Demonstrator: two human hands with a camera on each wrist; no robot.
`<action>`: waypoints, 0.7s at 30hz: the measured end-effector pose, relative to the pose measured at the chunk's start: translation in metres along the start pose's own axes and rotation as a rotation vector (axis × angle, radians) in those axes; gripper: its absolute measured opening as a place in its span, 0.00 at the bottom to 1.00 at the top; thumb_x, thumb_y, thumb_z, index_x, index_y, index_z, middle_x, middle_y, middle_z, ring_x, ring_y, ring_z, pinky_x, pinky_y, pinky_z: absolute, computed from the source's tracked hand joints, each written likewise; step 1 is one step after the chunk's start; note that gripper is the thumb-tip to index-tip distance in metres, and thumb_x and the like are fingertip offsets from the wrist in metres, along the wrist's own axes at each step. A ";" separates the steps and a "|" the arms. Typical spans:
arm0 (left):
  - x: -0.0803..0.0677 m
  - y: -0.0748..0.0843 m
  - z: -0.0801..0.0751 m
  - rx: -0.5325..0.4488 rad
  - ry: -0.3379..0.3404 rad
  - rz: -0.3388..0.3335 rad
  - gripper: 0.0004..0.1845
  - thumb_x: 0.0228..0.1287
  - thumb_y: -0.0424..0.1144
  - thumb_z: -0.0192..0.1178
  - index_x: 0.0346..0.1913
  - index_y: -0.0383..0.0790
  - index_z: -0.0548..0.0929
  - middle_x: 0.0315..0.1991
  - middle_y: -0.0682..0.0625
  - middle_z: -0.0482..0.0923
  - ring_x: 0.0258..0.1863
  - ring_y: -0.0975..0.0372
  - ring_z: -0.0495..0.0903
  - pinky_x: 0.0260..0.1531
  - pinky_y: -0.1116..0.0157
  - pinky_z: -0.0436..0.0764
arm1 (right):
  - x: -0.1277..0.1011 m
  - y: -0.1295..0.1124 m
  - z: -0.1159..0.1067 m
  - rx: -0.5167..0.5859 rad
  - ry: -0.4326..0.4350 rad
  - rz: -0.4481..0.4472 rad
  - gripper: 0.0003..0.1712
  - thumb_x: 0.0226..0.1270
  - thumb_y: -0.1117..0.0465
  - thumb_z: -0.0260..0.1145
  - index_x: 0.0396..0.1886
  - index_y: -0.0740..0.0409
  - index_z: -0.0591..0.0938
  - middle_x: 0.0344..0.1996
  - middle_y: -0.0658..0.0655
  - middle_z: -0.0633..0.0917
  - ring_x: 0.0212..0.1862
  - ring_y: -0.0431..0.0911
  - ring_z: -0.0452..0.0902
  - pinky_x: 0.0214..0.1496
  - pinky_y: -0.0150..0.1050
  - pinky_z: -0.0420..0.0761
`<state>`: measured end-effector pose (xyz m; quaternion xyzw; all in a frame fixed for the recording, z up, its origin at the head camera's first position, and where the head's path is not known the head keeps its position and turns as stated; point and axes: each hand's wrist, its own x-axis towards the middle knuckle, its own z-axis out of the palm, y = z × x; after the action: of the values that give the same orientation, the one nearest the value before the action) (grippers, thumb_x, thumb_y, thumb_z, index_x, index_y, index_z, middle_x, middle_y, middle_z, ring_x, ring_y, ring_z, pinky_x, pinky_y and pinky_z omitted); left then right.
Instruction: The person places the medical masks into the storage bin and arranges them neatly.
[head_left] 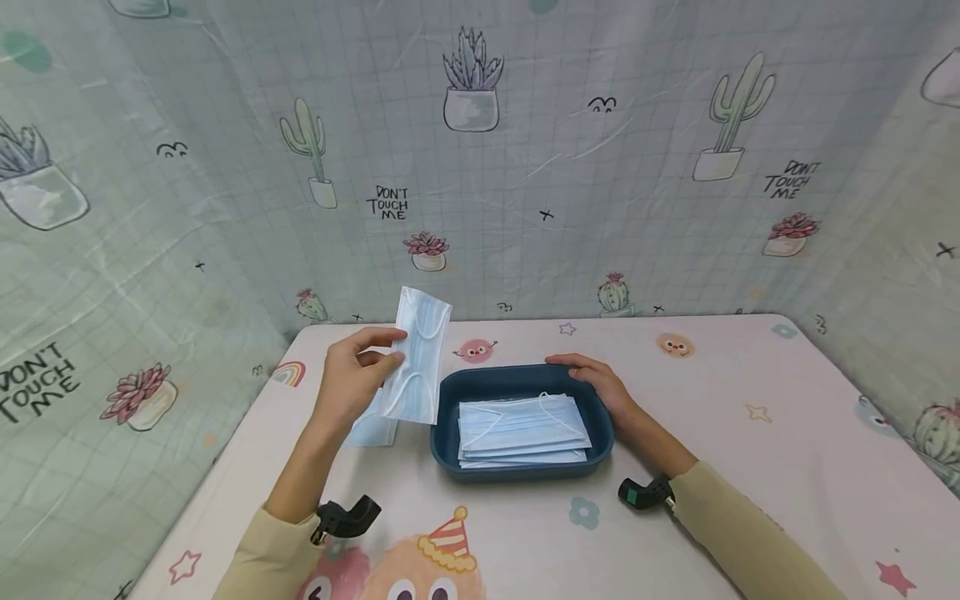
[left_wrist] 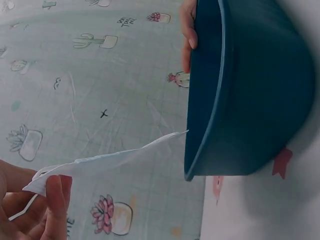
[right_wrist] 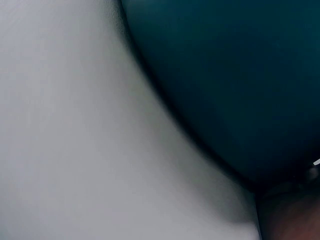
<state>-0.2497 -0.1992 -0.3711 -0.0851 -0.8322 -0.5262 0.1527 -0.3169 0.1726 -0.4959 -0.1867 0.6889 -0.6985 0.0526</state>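
Between thumb and fingers, my left hand (head_left: 356, 371) pinches a light blue face mask (head_left: 422, 354) by one long edge. It is raised upright beside a dark blue plastic bin (head_left: 521, 475), its white ear loops showing. In the left wrist view the same mask (left_wrist: 120, 157) appears edge-on, reaching toward the bin's rim. My right hand (head_left: 603, 392) holds the bin at its back right corner, fingers over the rim. A stack of masks (head_left: 521, 429) lies flat inside the bin. Another mask (head_left: 372, 431) lies on the table, partly hidden behind the raised one.
The table has a white cloth (head_left: 712, 492) printed with cartoon figures. Behind and on both sides hangs a curtain (head_left: 510, 183) with cactus drawings. Black wrist cameras (head_left: 347, 517) are strapped at both sleeves. Close up, the right wrist view shows the bin's outer wall (right_wrist: 225, 90).
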 end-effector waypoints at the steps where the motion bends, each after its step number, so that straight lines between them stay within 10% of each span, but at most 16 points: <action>1: 0.000 0.002 0.001 0.004 -0.002 0.011 0.14 0.69 0.31 0.65 0.55 0.41 0.87 0.51 0.43 0.81 0.33 0.60 0.82 0.28 0.71 0.80 | 0.000 0.000 0.000 0.004 -0.003 0.003 0.26 0.76 0.66 0.48 0.69 0.69 0.75 0.67 0.51 0.82 0.68 0.32 0.73 0.65 0.24 0.76; 21: 0.026 0.064 0.036 0.301 -0.234 0.248 0.12 0.67 0.31 0.66 0.50 0.45 0.90 0.48 0.48 0.89 0.35 0.59 0.87 0.33 0.62 0.88 | -0.001 0.002 -0.001 -0.019 -0.020 0.011 0.27 0.77 0.65 0.47 0.70 0.67 0.75 0.73 0.64 0.74 0.74 0.45 0.69 0.66 0.25 0.74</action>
<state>-0.2612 -0.1400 -0.3222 -0.2236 -0.8965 -0.3597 0.1297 -0.3166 0.1736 -0.4976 -0.1905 0.6958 -0.6897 0.0616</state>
